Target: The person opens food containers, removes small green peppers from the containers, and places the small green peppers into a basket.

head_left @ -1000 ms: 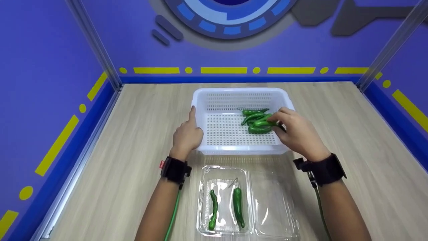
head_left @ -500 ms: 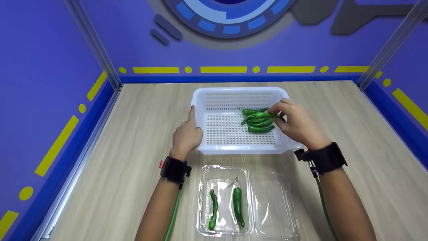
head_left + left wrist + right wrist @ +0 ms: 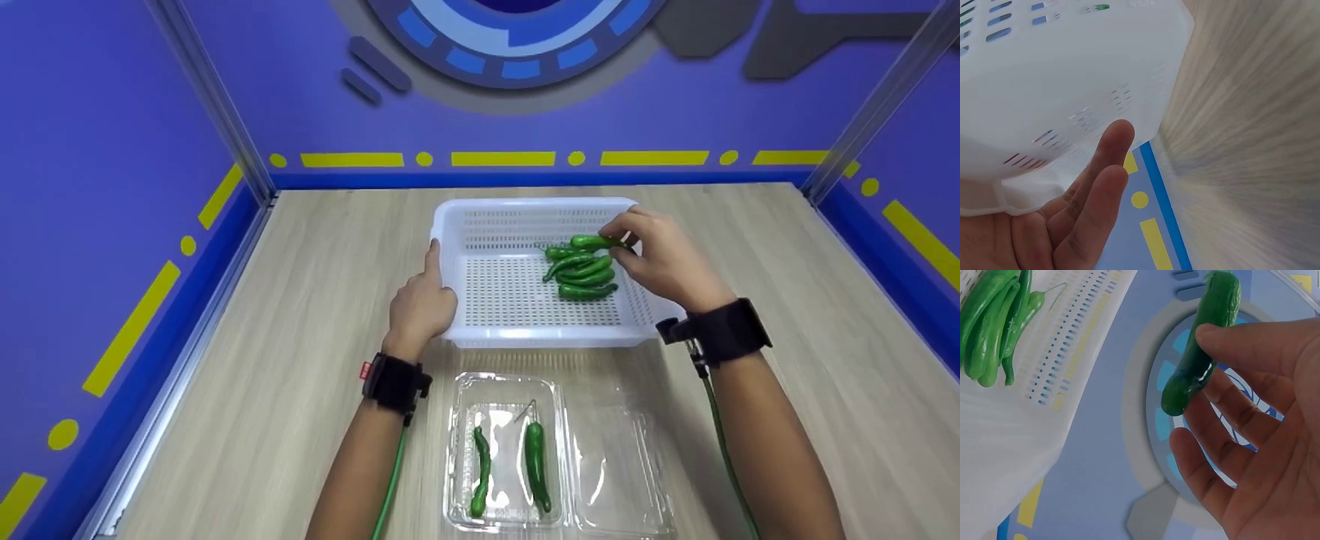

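Note:
In the head view my right hand [image 3: 654, 251] is raised over the right side of a white plastic basket [image 3: 540, 336], pinching a green chili pepper [image 3: 591, 241] between thumb and fingers. The right wrist view shows that pepper [image 3: 1199, 349] held clear of the others. Beneath it, several more green chili peppers [image 3: 585, 275] lie bunched on the basket floor. My left hand [image 3: 421, 304] holds the basket's left rim, index finger pointing along it and thumb over the edge. From the left wrist, its fingers [image 3: 1100, 197] show extended under the rim, beside the basket wall.
Nearer me lies a clear plastic clamshell box [image 3: 505, 526], its lid [image 3: 619, 480] folded out to the right. Two chili peppers rest in it, a thin one [image 3: 481, 472] and a thicker one [image 3: 535, 465]. Blue panels [image 3: 225, 90] wall in the wooden table [image 3: 322, 300].
My right hand has lifted a chili pepper off the bunch, moving up and away toward the basket's back. My left hand stays at the left rim.

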A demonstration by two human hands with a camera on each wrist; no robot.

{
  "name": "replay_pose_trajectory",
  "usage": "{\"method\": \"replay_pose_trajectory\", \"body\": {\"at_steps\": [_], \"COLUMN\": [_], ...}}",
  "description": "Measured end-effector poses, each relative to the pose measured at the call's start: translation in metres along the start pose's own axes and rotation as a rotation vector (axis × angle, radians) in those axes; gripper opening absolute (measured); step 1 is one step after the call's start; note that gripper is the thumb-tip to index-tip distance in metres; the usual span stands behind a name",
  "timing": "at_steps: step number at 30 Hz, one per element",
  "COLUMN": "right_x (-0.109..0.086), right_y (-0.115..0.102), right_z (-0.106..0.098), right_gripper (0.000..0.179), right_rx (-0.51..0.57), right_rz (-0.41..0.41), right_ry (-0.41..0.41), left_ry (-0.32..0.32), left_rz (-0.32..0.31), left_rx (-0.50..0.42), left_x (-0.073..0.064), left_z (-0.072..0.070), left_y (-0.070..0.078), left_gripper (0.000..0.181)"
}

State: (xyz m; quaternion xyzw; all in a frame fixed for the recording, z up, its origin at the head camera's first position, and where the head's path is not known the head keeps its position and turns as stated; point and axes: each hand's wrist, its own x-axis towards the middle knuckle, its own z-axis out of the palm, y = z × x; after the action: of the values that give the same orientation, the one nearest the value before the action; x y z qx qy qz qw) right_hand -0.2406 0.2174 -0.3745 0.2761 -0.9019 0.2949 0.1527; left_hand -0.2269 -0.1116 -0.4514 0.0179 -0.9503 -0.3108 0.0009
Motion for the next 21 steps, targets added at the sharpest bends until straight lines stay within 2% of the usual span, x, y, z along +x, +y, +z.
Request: {"method": "replay_pose_trajectory", "body": {"at_steps": [5,11,21], "right_x": [0.006,0.013,0.027], "right_y": [0.006,0.01,0.014], "right_z": [0.005,0.012,0.017], "right_gripper": [0.022,0.022,0.021], "right_rx": [0.006,-0.024,-0.009], "right_rz": [0.003,0.011,0.022], "right_ry": [0.002,-0.032,-0.078], "left_ry": [-0.004,-0.005,-0.004], "left_rz": [-0.003,-0.01,-0.018], "left_rx": [-0.003,0.0,-0.01], "left_x": [0.0,0.0,0.0], "left_z": [0.0,0.001,0.001], "left_y": [0.0,0.001,0.002], "left_gripper": [0.082,0.082,0.082]}}
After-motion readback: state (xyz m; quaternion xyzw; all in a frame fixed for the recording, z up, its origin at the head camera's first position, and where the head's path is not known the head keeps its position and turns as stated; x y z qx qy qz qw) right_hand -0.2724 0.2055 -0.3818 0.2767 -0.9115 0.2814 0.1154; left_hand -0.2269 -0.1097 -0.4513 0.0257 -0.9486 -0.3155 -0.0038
